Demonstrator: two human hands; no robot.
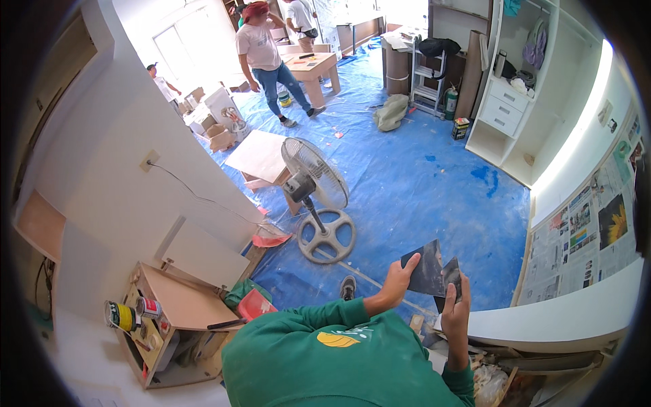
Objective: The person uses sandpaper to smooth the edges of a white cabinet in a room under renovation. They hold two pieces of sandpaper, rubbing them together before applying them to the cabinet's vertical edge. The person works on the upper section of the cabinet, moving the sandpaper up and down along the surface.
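Both hands are up in front of my green sweater, right of the middle. My left hand point(397, 281) grips a dark, flat, square-cornered plate point(423, 268) by its edge, thumb on top. My right hand point(456, 306) holds a second, narrower dark plate point(451, 271) upright between thumb and fingers. The two plates meet or overlap at their near edges. They look like putty spreaders, with pale smudges on the dark faces, but their exact kind does not show.
A grey pedestal fan point(315, 180) stands ahead on blue sheeting point(407, 197). To the left are a wooden cabinet point(183, 298), paint cans point(149, 307) and a red dustpan point(256, 305). A white shelving unit point(505, 108) and a stepladder point(428, 81) stand beyond; several people point(261, 51) are farther off.
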